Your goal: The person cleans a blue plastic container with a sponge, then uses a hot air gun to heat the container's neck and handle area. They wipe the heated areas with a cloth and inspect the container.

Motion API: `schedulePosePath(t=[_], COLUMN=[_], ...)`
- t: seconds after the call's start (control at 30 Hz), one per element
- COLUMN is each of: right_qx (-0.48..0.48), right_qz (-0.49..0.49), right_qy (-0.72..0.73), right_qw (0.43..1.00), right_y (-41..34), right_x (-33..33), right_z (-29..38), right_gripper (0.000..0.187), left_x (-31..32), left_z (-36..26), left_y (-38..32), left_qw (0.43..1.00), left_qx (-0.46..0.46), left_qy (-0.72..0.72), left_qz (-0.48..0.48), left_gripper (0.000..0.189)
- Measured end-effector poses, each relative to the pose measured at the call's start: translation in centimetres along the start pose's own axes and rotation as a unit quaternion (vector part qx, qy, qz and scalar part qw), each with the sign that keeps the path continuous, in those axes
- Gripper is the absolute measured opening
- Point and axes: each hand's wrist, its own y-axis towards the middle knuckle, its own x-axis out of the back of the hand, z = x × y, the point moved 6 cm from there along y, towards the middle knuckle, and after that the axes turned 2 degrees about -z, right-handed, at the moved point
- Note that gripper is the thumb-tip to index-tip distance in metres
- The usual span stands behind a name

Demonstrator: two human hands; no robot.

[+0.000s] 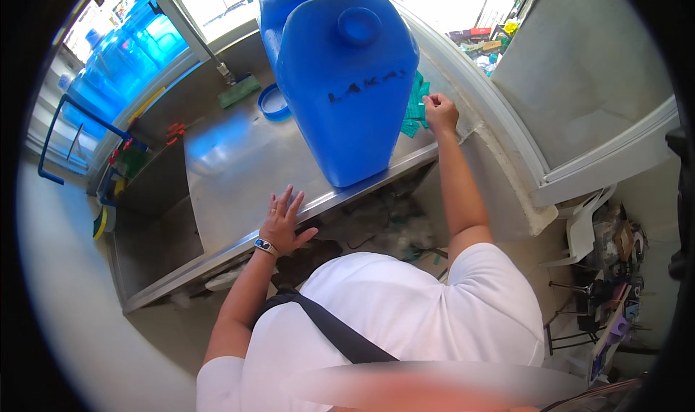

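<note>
A large blue plastic jug (347, 119) with dark lettering stands on the stainless steel counter (233, 178), at its front edge. My left hand (282, 224), with a ring and a wrist band, rests on the counter's front edge, fingers apart, holding nothing. My right hand (441, 112) is to the right of the jug, its fingers pinched at the green plastic strips or wrappers (414, 120) lying there; whether it grips one I cannot tell for certain. Behind the jug is another blue container (271, 26). A blue round lid (274, 103) lies left of the jug.
A green-headed squeegee or brush (239, 90) and red-handled scissors (175, 133) lie at the back left. The sink basin (157, 238) is at the left. Blue water bottles (119, 59) stand beyond the window. A white plastic chair (583, 227) and piled items are at the right.
</note>
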Motion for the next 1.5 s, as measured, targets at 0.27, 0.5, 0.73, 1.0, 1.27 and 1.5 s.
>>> schedulePosePath(t=[0.27, 0.5, 0.73, 1.0, 1.27, 1.5], right_qx=[-0.082, 0.234, 0.429, 0.469, 0.469, 0.447], right_qz=[0.134, 0.005, -0.014, 0.102, 0.227, 0.255], right_qy=[0.316, 0.088, 0.034, -0.026, -0.045, -0.067], right_qw=[0.936, 0.968, 0.902, 0.877, 0.853, 0.855], right_y=[-2.8, -1.8, -2.6, -3.2, -1.9, -2.0], right_x=[9.0, 20.6, 24.1, 23.0, 22.6, 22.2], right_z=[5.6, 19.4, 31.2, 35.7, 35.7, 35.6], right_gripper=[0.017, 0.017, 0.015, 0.013, 0.024, 0.021], left_x=[0.0, -0.4, -0.5, -0.1, -0.2, -0.2], left_z=[0.0, 0.3, 0.3, 0.4, 0.3, 0.3], left_y=[-0.4, -0.7, -0.9, -0.9, -1.0, -1.0], left_qw=[1.000, 1.000, 0.999, 0.999, 0.999, 0.999], left_qx=[-0.006, 0.003, 0.000, 0.017, 0.010, 0.000], left_qy=[-0.001, 0.005, 0.021, 0.019, 0.009, 0.018], left_qz=[-0.017, -0.012, -0.031, -0.025, -0.036, -0.034], left_gripper=[0.090, 0.091, 0.089, 0.089, 0.088, 0.090])
